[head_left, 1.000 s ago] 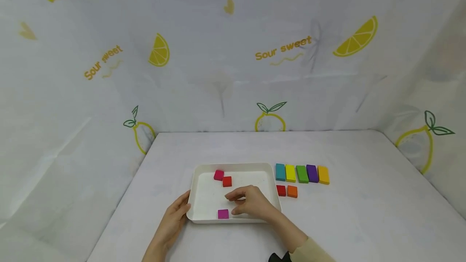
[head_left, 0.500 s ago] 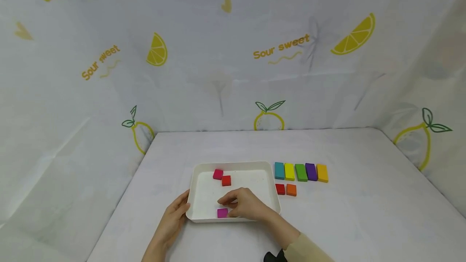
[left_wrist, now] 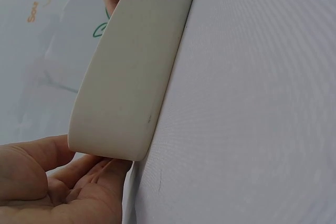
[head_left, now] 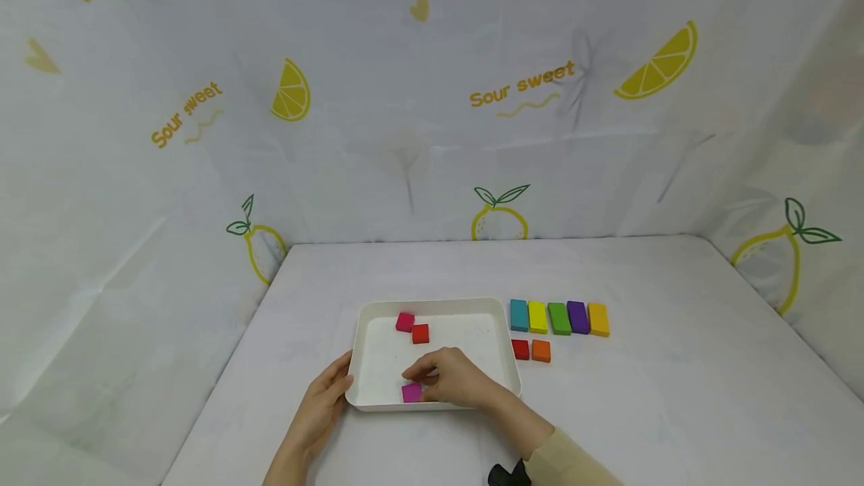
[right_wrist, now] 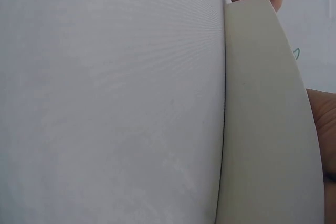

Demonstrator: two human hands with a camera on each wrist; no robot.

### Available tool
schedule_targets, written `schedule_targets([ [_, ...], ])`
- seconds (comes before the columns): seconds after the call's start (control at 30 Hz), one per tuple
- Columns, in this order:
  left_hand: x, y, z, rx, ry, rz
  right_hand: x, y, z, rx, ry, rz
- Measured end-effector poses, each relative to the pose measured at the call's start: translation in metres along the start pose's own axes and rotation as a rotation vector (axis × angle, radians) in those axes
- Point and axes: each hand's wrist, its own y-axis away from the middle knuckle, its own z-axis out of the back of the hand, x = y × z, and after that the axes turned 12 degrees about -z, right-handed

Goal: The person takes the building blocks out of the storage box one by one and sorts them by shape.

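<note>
A white tray (head_left: 385, 370) lies on the table. My left hand (head_left: 325, 402) holds its left side by the near corner; in the left wrist view its thumb meets the rim and its fingers lie against the wall. Inside the tray, my right hand (head_left: 451, 379) pinches a magenta block (head_left: 411, 394) by the near wall, thumb at its right side and fingertips over its far side. The tray wall hides this block in both wrist views. Further back in the tray sit a pink block (head_left: 405, 322) and a red block (head_left: 421, 334), almost corner to corner.
Right of the tray stands a row of blocks: blue (head_left: 518, 315), yellow (head_left: 537, 317), green (head_left: 559, 319), purple (head_left: 577, 317) and amber (head_left: 598, 319). Nearer are a smaller red block (head_left: 520, 349) and an orange block (head_left: 541, 351). A lemon-print cloth (head_left: 378, 133) hangs behind.
My right hand has moved left to the magenta block and closed its fingers on it. The block has turned slightly. The left hand stays at the tray.
</note>
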Motion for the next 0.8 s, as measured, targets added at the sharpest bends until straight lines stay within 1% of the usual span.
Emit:
schedule_targets([
  [0.17,-0.0008,0.0002,-0.0004,0.007,0.004,-0.002,0.0005,0.0002,0.0001,-0.011,0.012,0.000],
  [0.4,-0.0008,0.0001,-0.0005,-0.001,0.011,0.001,-0.0002,0.0006,-0.0010,-0.012,0.014,0.005],
  [0.57,-0.0008,-0.0003,-0.0008,-0.009,0.010,0.007,-0.0005,0.0003,-0.0014,-0.016,0.040,0.020],
  [0.8,0.0002,-0.0003,-0.0007,-0.015,0.004,0.013,-0.0008,0.0011,-0.0015,-0.021,0.072,0.016],
])
